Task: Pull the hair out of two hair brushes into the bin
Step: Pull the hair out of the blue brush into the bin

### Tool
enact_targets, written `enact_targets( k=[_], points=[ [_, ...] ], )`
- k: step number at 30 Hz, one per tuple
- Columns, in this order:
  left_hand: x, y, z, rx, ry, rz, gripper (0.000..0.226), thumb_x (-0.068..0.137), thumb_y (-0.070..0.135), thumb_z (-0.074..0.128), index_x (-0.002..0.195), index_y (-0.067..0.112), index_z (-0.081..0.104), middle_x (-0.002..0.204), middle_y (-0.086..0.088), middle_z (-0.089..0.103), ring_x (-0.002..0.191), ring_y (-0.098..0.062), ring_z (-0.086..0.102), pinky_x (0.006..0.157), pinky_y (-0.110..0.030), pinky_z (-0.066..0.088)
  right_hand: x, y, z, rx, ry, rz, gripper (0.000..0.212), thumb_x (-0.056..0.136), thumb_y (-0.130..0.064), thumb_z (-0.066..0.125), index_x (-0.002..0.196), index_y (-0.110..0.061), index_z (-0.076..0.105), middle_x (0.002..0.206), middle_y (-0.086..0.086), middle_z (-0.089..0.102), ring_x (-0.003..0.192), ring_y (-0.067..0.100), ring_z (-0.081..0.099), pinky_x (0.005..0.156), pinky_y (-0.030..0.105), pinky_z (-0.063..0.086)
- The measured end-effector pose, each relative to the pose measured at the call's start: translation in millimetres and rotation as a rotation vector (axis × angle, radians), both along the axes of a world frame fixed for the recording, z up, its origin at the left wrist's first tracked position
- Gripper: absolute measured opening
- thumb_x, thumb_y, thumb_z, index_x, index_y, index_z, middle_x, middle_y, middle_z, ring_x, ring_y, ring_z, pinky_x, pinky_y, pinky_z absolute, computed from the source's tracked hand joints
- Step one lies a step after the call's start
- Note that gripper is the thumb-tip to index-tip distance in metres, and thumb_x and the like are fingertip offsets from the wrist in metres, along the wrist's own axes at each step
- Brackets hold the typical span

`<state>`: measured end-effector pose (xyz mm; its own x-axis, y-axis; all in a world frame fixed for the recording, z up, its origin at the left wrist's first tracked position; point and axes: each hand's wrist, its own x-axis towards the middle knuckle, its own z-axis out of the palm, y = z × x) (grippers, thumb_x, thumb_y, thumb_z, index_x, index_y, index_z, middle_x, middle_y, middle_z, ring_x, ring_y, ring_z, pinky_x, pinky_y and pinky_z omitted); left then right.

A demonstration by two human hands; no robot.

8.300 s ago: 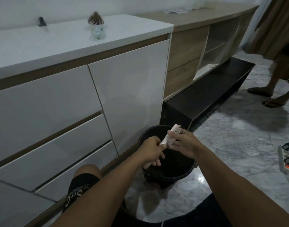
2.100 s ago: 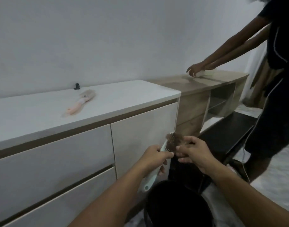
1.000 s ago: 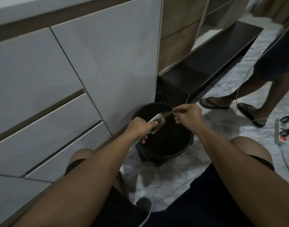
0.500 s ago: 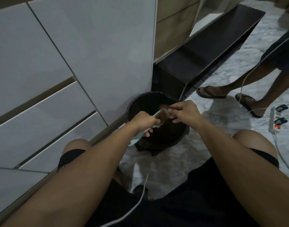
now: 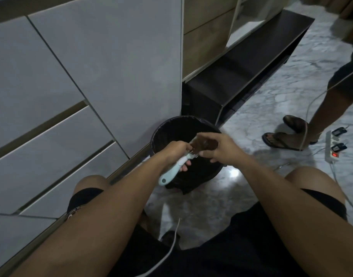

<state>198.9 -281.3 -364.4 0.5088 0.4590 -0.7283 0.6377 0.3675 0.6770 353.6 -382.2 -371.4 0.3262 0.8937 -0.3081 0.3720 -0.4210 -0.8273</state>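
I squat over a black bin on the marble floor beside the white cabinet. My left hand grips a hair brush with a pale blue handle, its head held over the bin's opening. A brown clump of hair sits on the brush head. My right hand pinches that clump from the right, fingers closed on it. The bristles are mostly hidden by the hair and my fingers. The other brush is out of view.
White drawer fronts fill the left. A dark low shelf runs behind the bin. Another person's legs and sandalled feet stand at the right, near a white power strip and its cable. A white cord hangs between my knees.
The camera has tipped down from the counter to the bin. My hands hold the blue-handled brush over the bin, and my right hand has gathered more of the hair clump.
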Motion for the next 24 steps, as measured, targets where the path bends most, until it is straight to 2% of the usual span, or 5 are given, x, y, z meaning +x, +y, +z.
enact_targets(
  k=[3,9,12,16,24],
  points=[
    [0,-1,1,0.007,0.011,-0.011,0.036,0.094,0.032,0.045,0.099,0.001,0.063,0.073,-0.014,0.063,0.044,-0.018,0.054,0.046,-0.03,0.042,2,2,1,0.054,-0.082,-0.14,0.025,0.09,-0.02,0.068,0.113,-0.013,0.074,0.084,-0.002,0.073,0.075,0.017,0.071,0.063,0.03,0.061],
    [-3,4,-3,0.054,0.014,0.024,0.037,0.096,0.035,0.051,0.094,0.001,0.064,0.072,-0.012,0.063,0.042,-0.017,0.054,0.045,-0.028,0.042,8,5,0,0.054,-0.124,-0.364,0.013,0.09,-0.021,0.067,0.079,-0.025,0.072,0.072,0.009,0.075,0.069,0.022,0.075,0.077,0.046,0.061],
    [-3,5,0,0.069,0.013,0.018,0.037,0.095,0.035,0.05,0.099,0.001,0.064,0.072,-0.012,0.063,0.043,-0.017,0.054,0.044,-0.028,0.042,4,5,4,0.043,-0.042,-0.258,0.008,0.09,-0.021,0.066,0.094,-0.028,0.068,0.094,0.007,0.074,0.077,0.018,0.074,0.073,0.041,0.062],
    [-4,6,3,0.039,0.008,-0.007,0.033,0.095,0.034,0.046,0.103,0.005,0.061,0.076,-0.012,0.063,0.047,-0.017,0.056,0.047,-0.029,0.044,-4,3,7,0.104,-0.132,-0.017,0.043,0.085,-0.029,0.072,0.127,-0.028,0.063,0.112,-0.007,0.066,0.096,0.013,0.067,0.079,0.035,0.059],
    [-12,4,1,0.097,0.049,-0.008,0.032,0.099,0.027,0.049,0.099,-0.003,0.061,0.075,-0.013,0.061,0.049,-0.018,0.053,0.047,-0.028,0.044,-1,9,-1,0.095,-0.32,-0.118,0.01,0.089,-0.022,0.068,0.082,-0.025,0.074,0.063,-0.007,0.068,0.059,0.01,0.068,0.066,0.026,0.053]
  ],
)
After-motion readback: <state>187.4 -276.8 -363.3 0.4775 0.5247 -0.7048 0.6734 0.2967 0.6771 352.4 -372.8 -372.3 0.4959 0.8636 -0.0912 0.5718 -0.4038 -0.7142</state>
